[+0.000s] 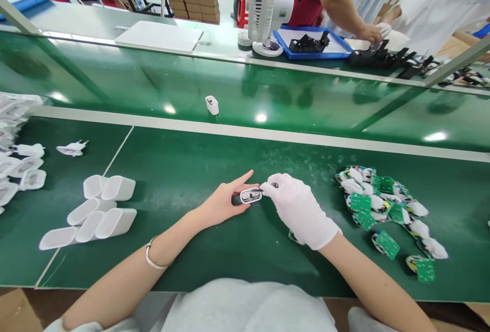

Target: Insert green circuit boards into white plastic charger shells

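Observation:
My bare left hand (224,203) is wrapped around a small charger housing (251,196) with an oval white rim and a black side. Its open face points toward me, and metal parts show inside. In my gloved right hand (294,207), finger and thumb pinch a thin dark piece (273,185) at the right end of that rim. The glove hides most of this piece, so I cannot tell its kind. Partly covered by the right wrist, a circuit board (294,238) lies on the green bench.
White oval sleeves (117,222) stand at the left, near a loose plug (72,148) and piled plug parts (32,180). Circuit boards (386,244) are heaped at the right. One white housing (212,105) sits on the belt (153,84). Beyond are a fan (262,5) and co-workers.

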The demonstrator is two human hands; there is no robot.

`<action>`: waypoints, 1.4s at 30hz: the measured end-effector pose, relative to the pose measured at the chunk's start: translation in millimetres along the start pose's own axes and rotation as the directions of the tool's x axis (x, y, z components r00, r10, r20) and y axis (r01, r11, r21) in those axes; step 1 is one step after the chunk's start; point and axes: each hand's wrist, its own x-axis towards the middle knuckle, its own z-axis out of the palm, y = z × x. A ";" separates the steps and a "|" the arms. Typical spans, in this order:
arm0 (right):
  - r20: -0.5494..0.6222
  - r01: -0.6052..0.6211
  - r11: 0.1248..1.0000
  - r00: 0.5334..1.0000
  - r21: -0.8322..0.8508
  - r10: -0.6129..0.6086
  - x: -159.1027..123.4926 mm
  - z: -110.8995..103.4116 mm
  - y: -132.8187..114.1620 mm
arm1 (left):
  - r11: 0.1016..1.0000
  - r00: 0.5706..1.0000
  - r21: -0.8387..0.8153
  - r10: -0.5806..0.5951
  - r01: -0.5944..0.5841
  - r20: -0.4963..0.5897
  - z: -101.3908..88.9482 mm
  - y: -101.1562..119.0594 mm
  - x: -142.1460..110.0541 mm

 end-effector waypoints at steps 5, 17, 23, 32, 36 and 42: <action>0.015 -0.029 1.000 0.999 -0.003 0.029 -3.8 -3.8 3.1 | 1.000 1.000 -0.021 0.005 -0.005 -0.003 0.6 -0.7 0.5; 0.046 0.078 0.997 0.996 0.003 -0.078 8.1 -10.9 12.3 | 0.999 0.999 -0.021 -0.035 0.035 -0.035 2.7 -2.8 -0.1; 0.125 -0.100 0.994 0.987 -0.041 0.104 -13.5 -29.7 15.4 | 0.998 0.987 -0.057 -0.023 0.014 -0.162 12.5 -6.0 -1.2; 0.299 -0.243 0.966 0.919 -0.084 0.257 -15.5 -30.7 -16.0 | 0.969 0.970 0.245 0.050 0.010 -0.236 16.4 -1.4 -1.1; 0.280 -0.252 0.962 0.921 -0.103 0.271 -12.2 -31.3 -19.0 | 0.970 0.968 0.242 0.049 0.013 -0.247 18.0 -3.3 -1.6; 0.246 -0.241 0.963 0.933 -0.119 0.264 -11.8 -30.7 -23.8 | 0.975 0.969 0.219 0.026 0.030 -0.246 19.1 -4.8 -3.1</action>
